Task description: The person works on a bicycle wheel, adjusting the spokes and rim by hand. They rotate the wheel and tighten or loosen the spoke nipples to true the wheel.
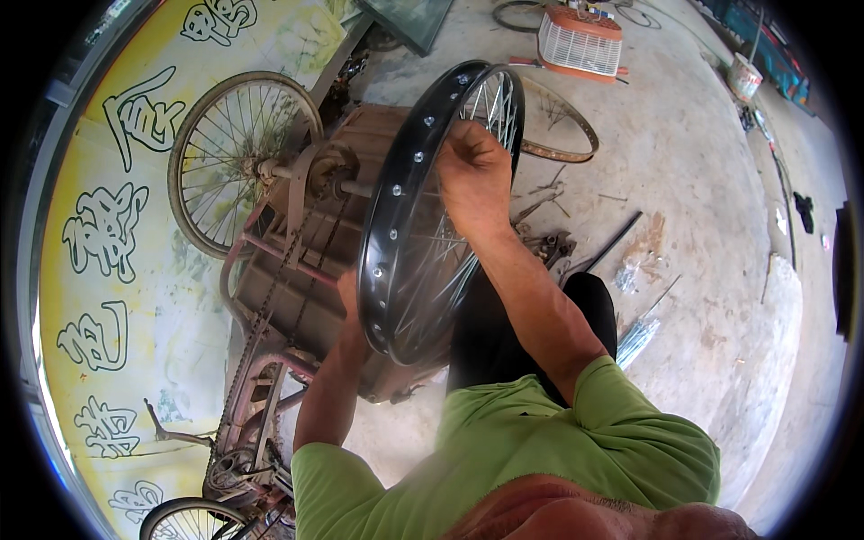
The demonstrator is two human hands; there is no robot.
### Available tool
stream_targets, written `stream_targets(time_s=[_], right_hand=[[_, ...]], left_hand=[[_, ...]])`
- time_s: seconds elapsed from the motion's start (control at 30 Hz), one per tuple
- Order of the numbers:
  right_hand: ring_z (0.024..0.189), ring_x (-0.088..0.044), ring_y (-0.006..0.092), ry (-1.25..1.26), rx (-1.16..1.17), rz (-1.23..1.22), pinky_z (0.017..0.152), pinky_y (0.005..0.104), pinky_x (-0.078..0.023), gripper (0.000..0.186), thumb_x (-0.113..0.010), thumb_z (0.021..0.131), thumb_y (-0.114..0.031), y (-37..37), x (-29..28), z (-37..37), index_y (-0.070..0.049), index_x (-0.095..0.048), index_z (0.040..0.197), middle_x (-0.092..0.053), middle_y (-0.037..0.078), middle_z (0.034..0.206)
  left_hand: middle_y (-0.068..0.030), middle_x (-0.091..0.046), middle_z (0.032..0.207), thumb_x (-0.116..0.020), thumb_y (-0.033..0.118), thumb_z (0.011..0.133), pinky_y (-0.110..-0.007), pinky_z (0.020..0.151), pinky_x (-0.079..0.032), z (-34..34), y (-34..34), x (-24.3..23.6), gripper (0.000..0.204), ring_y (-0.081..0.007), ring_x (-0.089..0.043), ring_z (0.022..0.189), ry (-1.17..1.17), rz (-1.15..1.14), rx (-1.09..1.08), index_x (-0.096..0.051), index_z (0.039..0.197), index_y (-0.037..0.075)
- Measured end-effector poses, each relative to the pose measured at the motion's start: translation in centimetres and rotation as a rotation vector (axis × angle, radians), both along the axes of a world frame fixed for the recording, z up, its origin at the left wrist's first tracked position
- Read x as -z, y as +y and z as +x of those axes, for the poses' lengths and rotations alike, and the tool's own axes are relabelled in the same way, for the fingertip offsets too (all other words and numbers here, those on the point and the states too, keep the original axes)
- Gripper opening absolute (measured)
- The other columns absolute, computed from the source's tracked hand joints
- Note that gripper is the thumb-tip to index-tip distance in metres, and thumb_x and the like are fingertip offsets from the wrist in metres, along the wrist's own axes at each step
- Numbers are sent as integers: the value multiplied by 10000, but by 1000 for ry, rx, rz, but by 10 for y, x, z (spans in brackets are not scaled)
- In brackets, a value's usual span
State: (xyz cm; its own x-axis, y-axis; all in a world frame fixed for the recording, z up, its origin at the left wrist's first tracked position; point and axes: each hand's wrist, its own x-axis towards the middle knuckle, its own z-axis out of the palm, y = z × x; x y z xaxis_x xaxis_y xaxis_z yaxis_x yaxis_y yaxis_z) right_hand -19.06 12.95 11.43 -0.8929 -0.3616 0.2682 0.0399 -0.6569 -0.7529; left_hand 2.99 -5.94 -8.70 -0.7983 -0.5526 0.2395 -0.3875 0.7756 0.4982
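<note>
A black bicycle wheel (385, 236) with silver spokes and a row of shiny nipples along its rim stands upright and tilted in front of me. Against the upper part of this rim, my right hand (477, 180) is closed with fingers bent together among the spokes; whatever they pinch is hidden. My left hand (348, 293) reaches behind the rim's lower left side, where the wheel covers its fingers. Left of the wheel lies an old rusty tricycle frame (301, 184) with a chain and a mounted spoked wheel (184, 171).
A rusty bare rim (585, 148) lies on the concrete floor beyond the wheel. Bundled spokes in plastic (637, 344), a dark rod (615, 241) and scattered metal parts (551, 247) are to the right. Farther off stand an orange-and-white basket (580, 43) and a bucket (744, 77).
</note>
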Motion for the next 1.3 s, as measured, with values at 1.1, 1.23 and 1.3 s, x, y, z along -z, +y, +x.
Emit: stream_targets(time_s=[1.1, 1.23, 1.3], right_hand=[[941, -729, 170, 358, -311, 184, 849, 311, -594, 206, -657, 1029, -125, 37, 8, -14, 40, -667, 1150, -742, 113, 1025], [955, -722, 161, 283, -357, 25, 885, 315, -597, 210, -658, 1029, -120, 27, 19, -14, 53, -648, 1146, -740, 105, 1020], [956, -718, 156, 306, -304, 16, 886, 306, -588, 208, -660, 1027, -114, 23, 22, -14, 53, -642, 1150, -740, 104, 1023]], left_hand=[[-104, -705, 795, -716, 175, 778, -443, 621, -534, -8, 10, -9, 193, -326, -681, 699, 212, -42, 26, -738, 958, 111], [-120, -716, 749, -720, 203, 758, -472, 603, -537, -5, 6, -5, 176, -372, -699, 672, 188, -48, 13, -766, 910, 128], [-123, -719, 754, -720, 204, 768, -477, 607, -536, -7, 9, -11, 175, -377, -700, 680, 142, -73, -10, -768, 916, 125]])
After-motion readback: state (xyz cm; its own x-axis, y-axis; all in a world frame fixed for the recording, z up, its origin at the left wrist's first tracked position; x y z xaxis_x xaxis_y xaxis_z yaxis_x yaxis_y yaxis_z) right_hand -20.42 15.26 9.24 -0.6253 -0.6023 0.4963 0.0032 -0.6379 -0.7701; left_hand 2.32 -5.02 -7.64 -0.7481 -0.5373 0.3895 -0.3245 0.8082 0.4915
